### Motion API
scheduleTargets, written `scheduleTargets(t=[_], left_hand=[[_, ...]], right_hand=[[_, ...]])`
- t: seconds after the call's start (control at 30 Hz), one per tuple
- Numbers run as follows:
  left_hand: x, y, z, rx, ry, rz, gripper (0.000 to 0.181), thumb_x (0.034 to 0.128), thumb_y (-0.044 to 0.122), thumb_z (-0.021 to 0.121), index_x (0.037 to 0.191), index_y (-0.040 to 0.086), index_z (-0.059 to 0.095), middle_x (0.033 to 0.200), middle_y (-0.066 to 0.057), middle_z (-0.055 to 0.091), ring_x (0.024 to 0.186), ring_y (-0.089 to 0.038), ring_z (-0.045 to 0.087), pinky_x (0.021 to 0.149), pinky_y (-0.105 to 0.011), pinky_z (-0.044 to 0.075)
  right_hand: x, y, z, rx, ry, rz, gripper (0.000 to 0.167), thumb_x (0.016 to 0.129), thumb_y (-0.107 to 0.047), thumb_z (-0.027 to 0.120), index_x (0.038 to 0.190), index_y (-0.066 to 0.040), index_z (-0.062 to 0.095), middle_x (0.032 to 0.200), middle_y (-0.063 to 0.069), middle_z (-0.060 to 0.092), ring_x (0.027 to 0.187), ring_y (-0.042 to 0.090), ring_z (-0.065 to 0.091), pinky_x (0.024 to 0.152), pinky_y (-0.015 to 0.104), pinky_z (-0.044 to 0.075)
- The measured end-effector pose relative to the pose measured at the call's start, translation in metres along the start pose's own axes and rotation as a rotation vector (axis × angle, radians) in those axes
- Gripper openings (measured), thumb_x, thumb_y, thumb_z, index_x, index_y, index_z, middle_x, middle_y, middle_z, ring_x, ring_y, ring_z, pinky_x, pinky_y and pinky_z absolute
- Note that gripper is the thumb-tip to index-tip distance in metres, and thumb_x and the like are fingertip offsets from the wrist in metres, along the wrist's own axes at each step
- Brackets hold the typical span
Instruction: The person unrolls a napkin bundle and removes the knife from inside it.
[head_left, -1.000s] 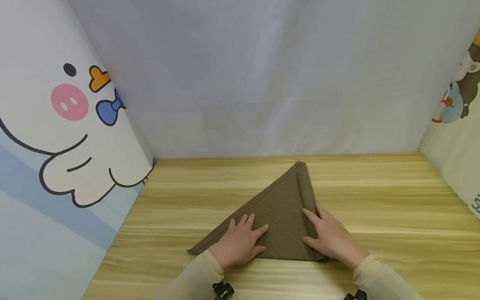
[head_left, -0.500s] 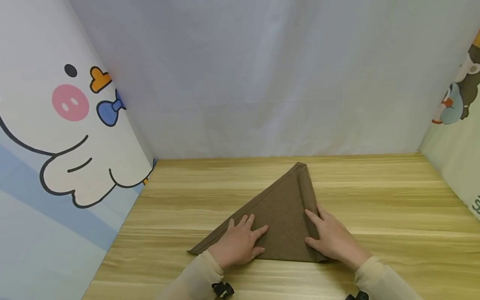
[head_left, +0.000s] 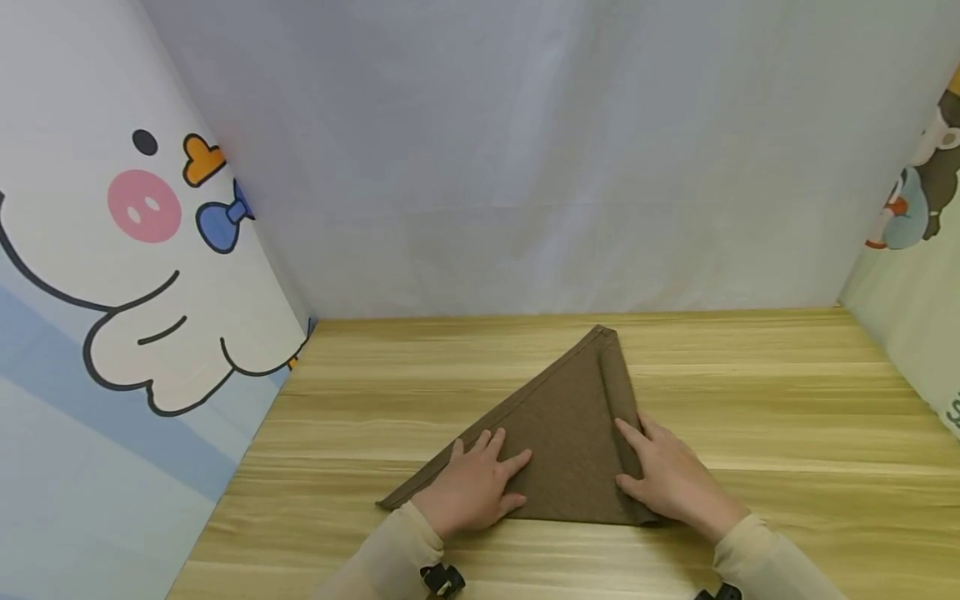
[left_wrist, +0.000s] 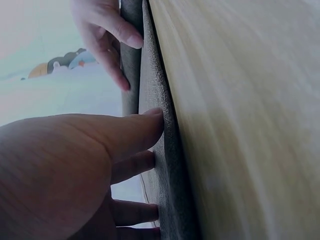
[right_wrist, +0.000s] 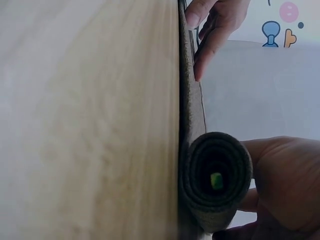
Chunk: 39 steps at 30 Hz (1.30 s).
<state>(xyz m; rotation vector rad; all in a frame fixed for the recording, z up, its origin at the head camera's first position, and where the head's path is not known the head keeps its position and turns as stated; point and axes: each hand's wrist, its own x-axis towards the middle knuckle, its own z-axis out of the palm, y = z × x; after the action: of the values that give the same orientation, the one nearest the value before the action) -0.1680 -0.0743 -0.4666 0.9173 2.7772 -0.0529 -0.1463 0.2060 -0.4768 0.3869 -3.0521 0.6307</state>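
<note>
We see the left hand (head_left: 468, 485) spread flat on the brown cloth (head_left: 562, 442), lower centre of the head frame, and the right hand (head_left: 671, 477) gripping its rolled edge (head_left: 617, 383). Only the right wrist view shows us the roll's coiled end (right_wrist: 192, 170), a yellow-green speck (right_wrist: 216, 181) inside. Wooden surface (head_left: 787, 400) beneath.

Left hand (left_wrist: 65, 170) on dark cloth (left_wrist: 170, 150)

The wood-grained table (head_left: 765, 392) carries a brown cloth (head_left: 562, 450), its right side rolled into a tube.
</note>
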Motion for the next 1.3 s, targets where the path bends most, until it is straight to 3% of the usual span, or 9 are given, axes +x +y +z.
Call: scheduleTargets(t=[1.3], left_hand=[[-0.006, -0.011, 0.002, -0.053, -0.007, -0.011, 0.061, 0.0939, 0.053, 0.053, 0.148, 0.027, 0.041, 0.153, -0.021, 0.028, 0.138, -0.039, 0.03, 0.1, -0.064, 0.032]], right_hand=[[-0.008, 0.017, -0.019, 0.056, -0.011, 0.052, 0.07, 0.081, -0.013, 0.062, 0.142, 0.011, 0.037, 0.145, 0.031, 0.036, 0.129, 0.05, 0.037, 0.101, 0.06, 0.033]])
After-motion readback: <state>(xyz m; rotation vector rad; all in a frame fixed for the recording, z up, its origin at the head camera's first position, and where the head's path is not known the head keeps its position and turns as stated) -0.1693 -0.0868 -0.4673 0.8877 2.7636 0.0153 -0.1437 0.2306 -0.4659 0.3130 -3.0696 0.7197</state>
